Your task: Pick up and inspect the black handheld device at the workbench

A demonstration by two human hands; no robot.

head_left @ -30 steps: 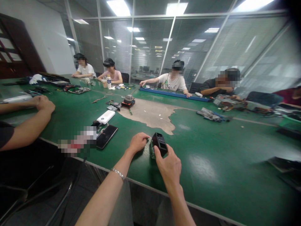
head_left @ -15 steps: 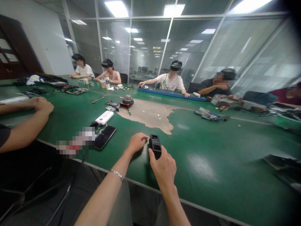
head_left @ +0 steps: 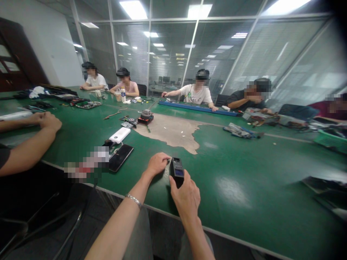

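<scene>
A small black box-shaped device [head_left: 177, 168] with a row of buttons and a bluish screen stands near the front edge of the green table [head_left: 252, 202]. My right hand [head_left: 185, 193] grips its near end, thumb on the left side and fingers on the right. Beside the device's far left edge is my left hand [head_left: 158, 163], fingers bent together and fingertips at or close to the box; what they hold, if anything, is hidden. A silver bracelet [head_left: 134, 199] circles my left wrist.
Left of my hands lie a black phone [head_left: 121, 157] and a white power bank [head_left: 120, 135]. Beyond are a bare brown patch [head_left: 173, 131], a round device on a red base [head_left: 145, 116] and a long blue bar [head_left: 197, 108]. Another person's arms [head_left: 35, 137] rest at left.
The device's screen has gone from dark to bluish. My right hand and the device have shifted slightly left, the hand a little lower. My left hand has hardly moved.
</scene>
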